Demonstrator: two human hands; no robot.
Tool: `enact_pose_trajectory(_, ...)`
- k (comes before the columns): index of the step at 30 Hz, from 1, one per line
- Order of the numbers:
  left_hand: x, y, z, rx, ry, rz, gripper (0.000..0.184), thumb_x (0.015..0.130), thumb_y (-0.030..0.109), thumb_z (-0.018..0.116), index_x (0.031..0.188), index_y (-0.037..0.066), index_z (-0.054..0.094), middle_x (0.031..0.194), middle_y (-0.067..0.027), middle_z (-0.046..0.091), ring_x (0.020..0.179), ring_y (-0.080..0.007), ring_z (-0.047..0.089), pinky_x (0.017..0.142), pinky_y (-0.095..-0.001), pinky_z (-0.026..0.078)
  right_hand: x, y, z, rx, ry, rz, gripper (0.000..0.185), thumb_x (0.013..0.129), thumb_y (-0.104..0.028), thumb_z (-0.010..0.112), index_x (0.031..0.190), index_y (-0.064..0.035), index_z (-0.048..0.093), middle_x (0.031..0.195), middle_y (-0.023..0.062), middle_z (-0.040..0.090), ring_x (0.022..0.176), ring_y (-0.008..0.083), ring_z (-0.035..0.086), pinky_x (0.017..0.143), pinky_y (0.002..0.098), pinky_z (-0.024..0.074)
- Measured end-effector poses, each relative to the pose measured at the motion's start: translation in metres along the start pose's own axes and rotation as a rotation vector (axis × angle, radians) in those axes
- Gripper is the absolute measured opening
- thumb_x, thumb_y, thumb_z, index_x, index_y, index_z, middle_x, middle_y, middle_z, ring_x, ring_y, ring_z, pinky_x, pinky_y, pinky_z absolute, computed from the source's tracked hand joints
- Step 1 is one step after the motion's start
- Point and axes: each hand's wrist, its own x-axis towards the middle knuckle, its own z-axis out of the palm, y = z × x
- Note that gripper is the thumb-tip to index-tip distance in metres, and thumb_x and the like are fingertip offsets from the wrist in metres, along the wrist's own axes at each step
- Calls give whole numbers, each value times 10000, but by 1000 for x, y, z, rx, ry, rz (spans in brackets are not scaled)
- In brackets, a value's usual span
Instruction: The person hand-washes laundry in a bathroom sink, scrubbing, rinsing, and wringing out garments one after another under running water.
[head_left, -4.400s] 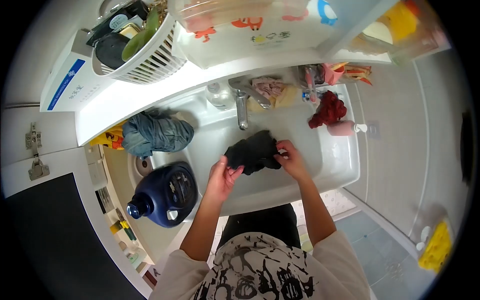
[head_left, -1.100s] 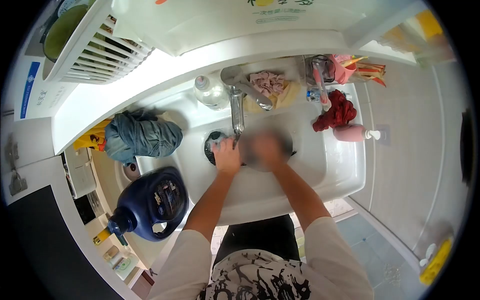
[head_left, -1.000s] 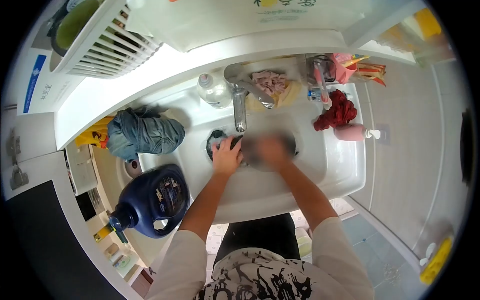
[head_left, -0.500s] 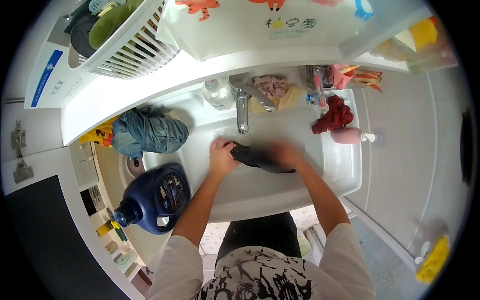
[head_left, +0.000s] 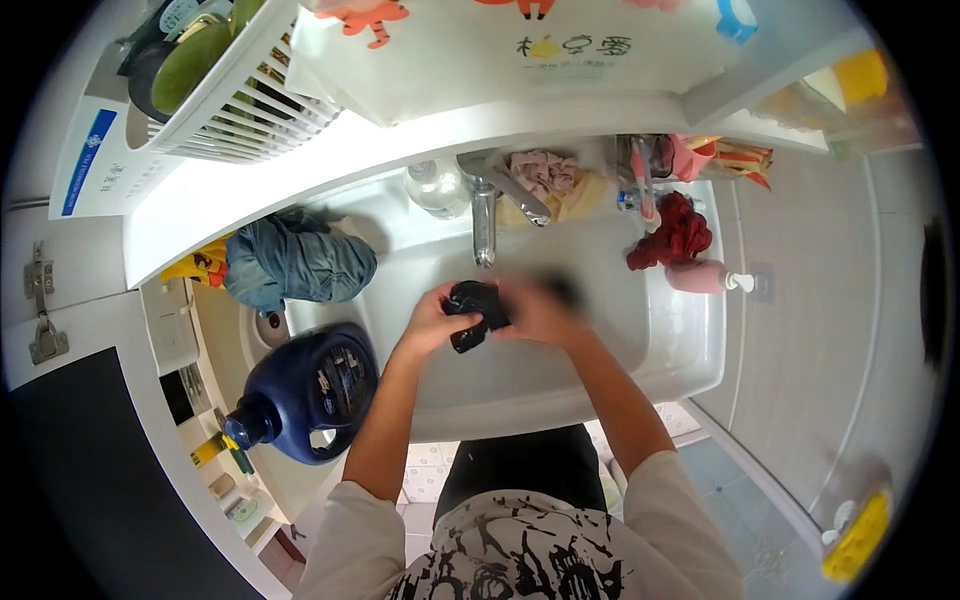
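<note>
Partly curled, the left hand grips bunched black cloth.

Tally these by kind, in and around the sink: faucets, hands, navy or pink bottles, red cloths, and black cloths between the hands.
Faucet: 1
Hands: 2 (left hand, right hand)
Bottles: 2 (navy bottle, pink bottle)
Red cloth: 1
Black cloth: 1
Total: 7

White sink: bunched denim at left, red cloth, pink bottle at right.
</note>
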Motion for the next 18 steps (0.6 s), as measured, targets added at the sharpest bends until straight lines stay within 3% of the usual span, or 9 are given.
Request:
enact_pose_trajectory(4, -4, -8, 6, -344, 274, -115, 631, 823, 54, 813, 1399, 28, 557, 1172, -90, 692, 1024, -182, 673, 917, -321, 541, -4, 8, 6, -19, -11, 181, 362, 755, -123, 758, 1081, -3, 658, 948, 128, 703, 836, 248, 658, 760, 369, 520)
enact_pose_trajectory(7, 0, -27, 27, -598, 348, -47, 525, 898, 109, 766, 1382, 54, 569, 1104, -43, 686, 987, -175, 669, 938, -307, 519, -9, 23, 34, 468, 90, 329, 346, 785, -89, 680, 1119, -1, 647, 941, 74, 701, 778, 179, 631, 715, 317, 511)
enact_pose_trajectory(8, 2, -28, 38, -692, 366, -16, 503, 909, 119, 758, 1374, 60, 576, 1082, -31, 686, 976, -171, 667, 940, -303, 516, -12, 27, 45, 569, 129, 318, 319, 826, -138, 674, 1117, -8, 651, 936, 60, 695, 768, 169, 630, 705, 315, 512)
enact_pose_trajectory(9, 3, -16, 52, -627, 458, 10, 308, 941, 121, 720, 1232, 58, 642, 1039, -23, 676, 951, -162, 657, 899, -312, 522, -15, 23, 54, 670, 168, 308, 302, 867, -187, 667, 1116, -15, 656, 932, 46, 689, 759, 159, 629, 695, 313, 514)
enact_pose_trajectory(10, 10, -20, 57, -444, 519, 65, 253, 949, 125, 710, 1183, 51, 648, 1048, -32, 676, 954, -157, 653, 881, -318, 525, -14, 21, 60, 769, 206, 295, 297, 909, -235, 660, 1114, -22, 660, 928, 32, 683, 749, 150, 628, 684, 310, 515)
enact_pose_trajectory(12, 23, -32, 60, -68, 637, 166, 155, 965, 132, 689, 1085, 38, 662, 1066, -51, 675, 962, -147, 645, 844, -330, 529, -11, 3, 56, 1168, 306, 525, 384, 968, -393, 616, 1094, -33, 657, 918, 33, 663, 759, 143, 621, 687, 307, 514)
enact_pose_trajectory(13, 29, -30, 63, 66, 712, 229, 64, 957, 95, 676, 979, 43, 645, 967, -61, 665, 833, -200, 628, 768, -327, 515, -7, -5, 51, 1366, 354, 640, 447, 998, -472, 593, 1084, -38, 656, 914, 34, 653, 764, 140, 618, 688, 306, 514)
enact_pose_trajectory(16, 7, -9, 85, 543, 756, 631, 115, 875, 66, 728, 921, 45, 624, 904, -109, 636, 808, -259, 637, 750, -323, 521, 3, 25, 58, 1333, 463, 754, 596, 1004, -633, 516, 1052, -52, 643, 920, 33, 627, 795, 126, 605, 705, 299, 517)
enact_pose_trajectory(18, -11, -14, 105, 610, 602, 761, 227, 739, 120, 799, 875, 79, 622, 881, -129, 601, 766, -328, 621, 728, -380, 532, 1, 40, 68, 1198, 583, 628, 561, 999, -597, 552, 1035, -43, 629, 891, 29, 609, 791, 146, 604, 723, 301, 513)
